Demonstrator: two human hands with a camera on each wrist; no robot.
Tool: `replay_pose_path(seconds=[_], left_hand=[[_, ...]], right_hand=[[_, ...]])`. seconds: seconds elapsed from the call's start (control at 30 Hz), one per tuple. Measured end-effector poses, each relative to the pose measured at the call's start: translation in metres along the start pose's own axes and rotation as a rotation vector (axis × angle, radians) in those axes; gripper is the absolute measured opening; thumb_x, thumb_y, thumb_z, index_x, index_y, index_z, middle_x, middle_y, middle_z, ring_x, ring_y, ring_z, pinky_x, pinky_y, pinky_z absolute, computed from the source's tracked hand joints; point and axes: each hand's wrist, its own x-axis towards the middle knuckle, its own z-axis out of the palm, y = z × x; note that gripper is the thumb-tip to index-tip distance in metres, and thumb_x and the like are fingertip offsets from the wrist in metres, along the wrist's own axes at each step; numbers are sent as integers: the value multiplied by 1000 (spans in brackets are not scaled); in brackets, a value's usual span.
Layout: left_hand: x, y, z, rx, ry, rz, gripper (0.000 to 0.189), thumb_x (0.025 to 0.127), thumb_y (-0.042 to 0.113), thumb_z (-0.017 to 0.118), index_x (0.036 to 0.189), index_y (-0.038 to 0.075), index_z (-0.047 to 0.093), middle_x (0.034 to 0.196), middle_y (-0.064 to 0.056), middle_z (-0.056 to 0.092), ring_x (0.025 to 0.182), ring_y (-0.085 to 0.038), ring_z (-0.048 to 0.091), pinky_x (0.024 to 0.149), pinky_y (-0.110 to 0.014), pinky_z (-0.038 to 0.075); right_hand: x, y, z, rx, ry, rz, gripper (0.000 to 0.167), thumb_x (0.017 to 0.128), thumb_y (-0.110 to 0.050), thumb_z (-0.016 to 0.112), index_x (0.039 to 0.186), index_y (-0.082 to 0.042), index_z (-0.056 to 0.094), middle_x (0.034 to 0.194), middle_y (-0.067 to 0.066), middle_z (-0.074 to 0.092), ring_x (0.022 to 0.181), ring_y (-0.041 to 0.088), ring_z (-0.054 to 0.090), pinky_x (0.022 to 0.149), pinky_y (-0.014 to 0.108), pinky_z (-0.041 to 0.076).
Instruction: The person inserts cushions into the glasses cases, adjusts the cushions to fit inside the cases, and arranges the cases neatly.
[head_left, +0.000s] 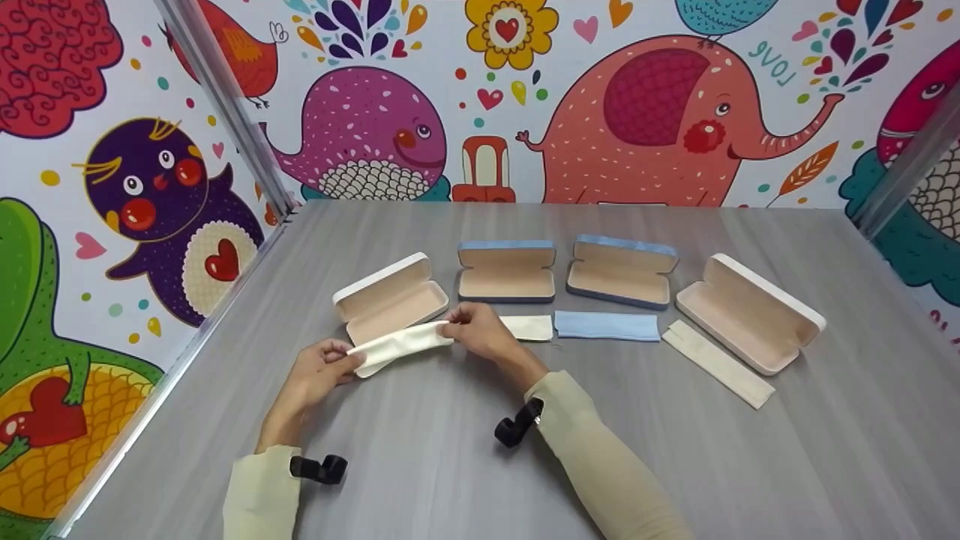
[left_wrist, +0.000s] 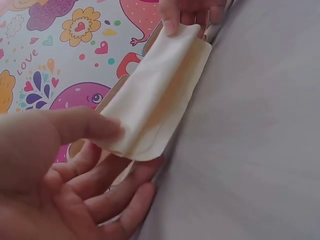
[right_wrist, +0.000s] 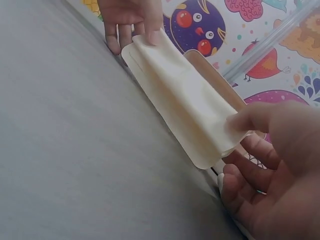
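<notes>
Between both hands a folded cream cloth is stretched out above the table, close to the front of the leftmost white glasses case, which stands open. My left hand pinches the cloth's left end between thumb and fingers. At the other end my right hand pinches it the same way. In the left wrist view the cloth shows its layered fold, with one edge hanging lower. The right wrist view shows the same cloth with its rounded corner near my right fingers.
Two blue glasses cases and another white case stand open along the back. In front of them lie a cream cloth, a blue cloth and a beige cloth. Printed panels border the grey table.
</notes>
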Motion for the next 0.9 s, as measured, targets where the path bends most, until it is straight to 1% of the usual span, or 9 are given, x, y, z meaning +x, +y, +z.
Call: replay_pose_path(seconds=[0.17,0.23,0.27,0.37,0.5,0.63,0.73,0.87,0.9], left_hand=[[3,-1,-4,-165,-60,20,13,91,-3,66,100,-3,57,84,1,71,77,-9,70,74,-25,60],[3,-3,-5,-234,-83,10,13,91,-6,64,101,-2,57,85,0,70,80,-10,70,74,-26,61],[3,-3,-6,-258,-99,5,14,92,-6,63,103,-2,56,86,0,70,81,-11,70,75,-26,61],[3,-6,-6,-314,-114,-28,19,93,-7,62,109,-4,54,89,-1,69,83,-12,70,75,-27,61],[4,-8,-4,-316,-102,-89,32,93,-3,64,121,-11,50,91,-2,69,81,-13,70,74,-29,61],[4,-7,-1,-285,-79,-144,47,94,1,66,132,-18,45,88,-3,68,75,-12,71,72,-27,61],[4,-5,0,-278,-58,-162,58,94,2,66,139,-21,38,87,-3,67,75,-11,70,72,-26,61],[6,-3,1,-305,-38,-170,64,95,2,65,142,-23,31,86,-2,69,77,-11,71,73,-25,61],[7,-2,1,-308,-36,-171,63,95,2,65,142,-22,32,86,-2,69,78,-10,71,73,-25,61]], right_hand=[[2,-1,0,115,-10,41,6,88,-9,66,87,-4,63,74,-5,56,63,8,52,52,19,46],[2,-1,1,153,-21,57,6,89,-9,63,89,-3,61,75,-3,58,61,9,54,49,20,48],[2,-1,2,171,-26,65,6,90,-8,62,90,-3,60,76,-2,59,60,9,54,48,21,48],[2,-1,3,206,-26,79,6,93,-7,62,93,-3,57,77,-1,61,59,10,54,45,21,48],[1,1,4,212,-8,78,9,94,-7,65,94,-2,57,75,-2,61,57,10,52,44,22,47],[3,2,3,191,11,76,11,93,-8,68,96,0,61,73,-3,60,56,9,51,44,21,47],[5,1,1,197,27,101,16,91,-9,71,98,2,63,74,-2,61,56,9,52,44,21,48],[7,-1,-1,234,45,161,19,88,-10,75,100,2,66,75,-1,64,57,8,55,44,20,48],[8,-1,-2,248,52,174,19,88,-9,76,99,2,66,75,-1,65,56,8,56,44,20,48]])
